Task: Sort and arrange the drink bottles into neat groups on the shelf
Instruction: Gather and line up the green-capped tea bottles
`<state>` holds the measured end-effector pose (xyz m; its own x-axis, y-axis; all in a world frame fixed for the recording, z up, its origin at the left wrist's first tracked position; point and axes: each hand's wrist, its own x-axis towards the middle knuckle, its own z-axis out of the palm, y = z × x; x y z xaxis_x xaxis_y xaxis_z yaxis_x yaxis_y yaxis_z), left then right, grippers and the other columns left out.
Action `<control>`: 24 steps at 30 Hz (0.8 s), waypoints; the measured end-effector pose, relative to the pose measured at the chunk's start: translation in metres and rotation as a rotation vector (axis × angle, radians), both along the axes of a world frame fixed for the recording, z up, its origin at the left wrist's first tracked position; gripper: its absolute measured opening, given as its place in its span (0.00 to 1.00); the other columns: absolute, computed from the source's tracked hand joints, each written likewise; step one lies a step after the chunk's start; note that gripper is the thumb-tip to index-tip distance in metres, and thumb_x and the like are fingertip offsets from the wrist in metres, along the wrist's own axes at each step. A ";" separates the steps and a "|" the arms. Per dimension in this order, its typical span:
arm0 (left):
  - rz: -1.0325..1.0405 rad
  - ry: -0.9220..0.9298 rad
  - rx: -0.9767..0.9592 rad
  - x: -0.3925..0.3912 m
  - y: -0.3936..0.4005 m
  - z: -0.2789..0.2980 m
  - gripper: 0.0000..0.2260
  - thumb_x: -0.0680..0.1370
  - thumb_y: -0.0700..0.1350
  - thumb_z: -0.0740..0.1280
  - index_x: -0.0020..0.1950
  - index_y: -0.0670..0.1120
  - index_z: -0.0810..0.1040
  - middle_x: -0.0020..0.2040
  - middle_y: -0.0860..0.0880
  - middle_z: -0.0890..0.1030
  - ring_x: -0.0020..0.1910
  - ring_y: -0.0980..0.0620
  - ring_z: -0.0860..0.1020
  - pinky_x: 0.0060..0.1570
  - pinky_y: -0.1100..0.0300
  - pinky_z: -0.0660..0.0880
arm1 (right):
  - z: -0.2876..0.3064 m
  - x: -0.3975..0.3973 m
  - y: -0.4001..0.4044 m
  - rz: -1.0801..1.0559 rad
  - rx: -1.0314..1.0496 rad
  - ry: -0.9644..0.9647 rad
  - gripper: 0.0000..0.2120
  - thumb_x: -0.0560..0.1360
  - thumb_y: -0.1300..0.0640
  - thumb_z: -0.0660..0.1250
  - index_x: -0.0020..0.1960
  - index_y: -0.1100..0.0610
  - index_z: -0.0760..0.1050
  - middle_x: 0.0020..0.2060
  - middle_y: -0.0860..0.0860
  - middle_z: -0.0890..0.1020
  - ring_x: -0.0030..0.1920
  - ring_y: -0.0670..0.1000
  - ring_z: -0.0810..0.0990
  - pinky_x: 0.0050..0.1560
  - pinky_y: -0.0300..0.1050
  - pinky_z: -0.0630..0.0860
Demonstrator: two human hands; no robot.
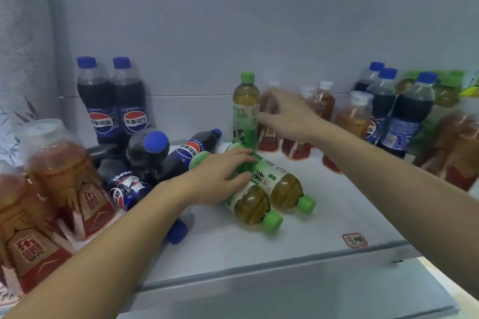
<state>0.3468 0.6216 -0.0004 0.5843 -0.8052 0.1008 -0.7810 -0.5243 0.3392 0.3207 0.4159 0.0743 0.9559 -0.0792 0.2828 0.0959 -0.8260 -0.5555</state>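
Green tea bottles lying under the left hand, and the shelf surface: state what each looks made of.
Green tea bottles: apparently clear, glossy plastic, since the amber liquid shows through; caps look like opaque green plastic, labels like printed film. Shelf surface: a smooth, pale, matte-looking board, perhaps laminate or painted metal; the picture leaves that open. The left hand rests on the bottles.
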 end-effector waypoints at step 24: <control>0.089 -0.244 0.006 -0.005 0.046 0.018 0.17 0.79 0.54 0.66 0.66 0.52 0.79 0.60 0.54 0.79 0.57 0.52 0.78 0.56 0.47 0.78 | -0.014 -0.069 -0.022 -0.086 0.123 -0.238 0.07 0.75 0.50 0.74 0.47 0.51 0.78 0.46 0.45 0.80 0.48 0.47 0.81 0.44 0.42 0.82</control>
